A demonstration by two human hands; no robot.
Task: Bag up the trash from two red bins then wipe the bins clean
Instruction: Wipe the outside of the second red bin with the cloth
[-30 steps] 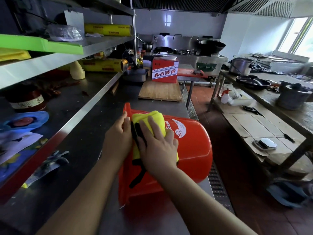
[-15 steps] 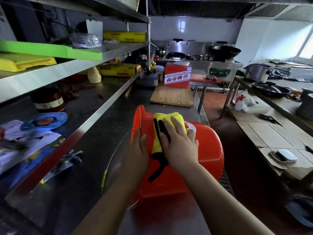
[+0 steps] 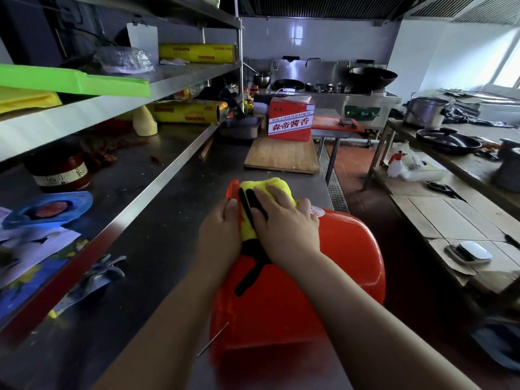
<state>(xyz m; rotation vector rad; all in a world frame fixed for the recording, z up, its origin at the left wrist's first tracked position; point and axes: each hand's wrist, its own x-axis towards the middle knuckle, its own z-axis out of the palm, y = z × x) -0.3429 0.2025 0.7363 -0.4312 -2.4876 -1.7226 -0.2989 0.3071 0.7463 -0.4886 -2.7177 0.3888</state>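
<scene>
- The red bin (image 3: 323, 277) lies on its side on the steel surface (image 3: 168, 249). Its long axis runs left to right across the person's front, with the rim (image 3: 231, 192) on the left and the rounded body seeming to overhang the surface's edge on the right.
- The right hand (image 3: 284, 229) is on top of the bin, just inside the rim. Its grip is flat, with fingers straight and spread, pressing a yellow cloth (image 3: 277, 187) onto the bin's upper wall rather than clutching it.
- The left hand (image 3: 219, 232) sits at the bin's rim, just beside the cloth. Its thumb lies on the wall and the fingers drop past the rim out of view, so this grip reads as a clasp steadying the bin.
- A black strap (image 3: 249, 274) trails from under the right hand down the bin's near wall; whether it belongs to the cloth or the bin I cannot tell.
- By my judgement the step in hand is wiping the bin's outside. The bare wall lies to the right of the cloth, along the bin's length, so the right hand is the nearer one — a stroke along that axis, away from the rim, would suit.
- Only this one bin is in view.
</scene>
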